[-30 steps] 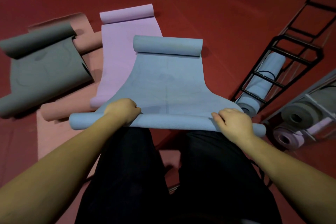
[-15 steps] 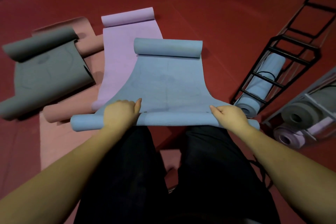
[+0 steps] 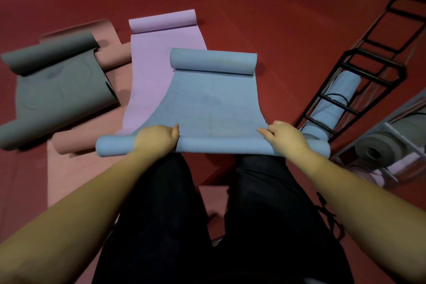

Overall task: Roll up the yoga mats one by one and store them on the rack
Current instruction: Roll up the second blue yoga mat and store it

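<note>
Red gym flooring point(image 3: 288, 18) carries the half-rolled blue foam yoga mat point(image 3: 212, 101), which lies straight ahead at twelve o'clock, its near end coiled just in front of the person's knees and its far end curled in a second roll. Such foam looks light, soft and springy, likely to loosen unless pressed evenly, so a hold near both ends of the near coil seems best. The left hand point(image 3: 155, 137) rests over the coil with fingers curled around it; the right hand point(image 3: 284, 137) grips it likewise, fingertips on the flat sheet. A lilac mat point(image 3: 161, 53) lies at eleven o'clock, a grey mat point(image 3: 60, 85) at ten, and a black wire rack point(image 3: 359, 80) at two.
</note>
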`<state>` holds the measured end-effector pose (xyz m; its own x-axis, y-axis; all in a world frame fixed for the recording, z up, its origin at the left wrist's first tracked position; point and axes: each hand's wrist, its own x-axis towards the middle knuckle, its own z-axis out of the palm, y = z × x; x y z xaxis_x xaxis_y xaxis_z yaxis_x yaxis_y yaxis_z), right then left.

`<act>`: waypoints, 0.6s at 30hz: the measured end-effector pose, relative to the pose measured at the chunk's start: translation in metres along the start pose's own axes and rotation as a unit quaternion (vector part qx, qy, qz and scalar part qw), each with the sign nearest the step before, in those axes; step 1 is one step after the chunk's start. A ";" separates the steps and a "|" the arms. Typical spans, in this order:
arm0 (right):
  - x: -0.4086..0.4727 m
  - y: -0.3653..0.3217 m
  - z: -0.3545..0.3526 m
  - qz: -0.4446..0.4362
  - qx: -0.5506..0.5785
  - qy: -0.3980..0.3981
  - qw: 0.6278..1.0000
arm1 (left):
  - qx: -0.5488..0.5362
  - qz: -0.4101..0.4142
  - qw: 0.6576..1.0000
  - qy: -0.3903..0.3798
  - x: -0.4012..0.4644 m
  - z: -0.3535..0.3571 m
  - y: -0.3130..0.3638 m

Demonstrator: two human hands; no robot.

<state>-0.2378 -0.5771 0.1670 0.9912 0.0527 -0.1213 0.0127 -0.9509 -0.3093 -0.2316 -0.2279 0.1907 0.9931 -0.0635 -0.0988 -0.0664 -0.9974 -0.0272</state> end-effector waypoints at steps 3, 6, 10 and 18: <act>-0.028 0.001 0.013 -0.022 -0.027 0.092 0.995 | -0.036 -0.030 0.996 -0.072 0.012 -0.005 0.002; -0.029 -0.003 0.012 -0.015 -0.060 0.076 0.995 | -0.041 -0.019 0.994 -0.098 0.019 -0.008 0.002; -0.002 -0.009 -0.019 -0.004 -0.103 0.039 0.994 | -0.026 -0.016 0.995 -0.093 0.027 -0.027 0.001; -0.003 -0.012 -0.039 0.020 -0.068 -0.205 0.976 | -0.008 -0.023 0.972 -0.233 0.018 -0.037 0.005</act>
<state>-0.2356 -0.5774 0.2083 0.8559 0.1057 -0.5063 0.0194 -0.9848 -0.1727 -0.2103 -0.2357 0.2256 0.8430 0.0005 -0.5379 -0.0172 -0.9995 -0.0279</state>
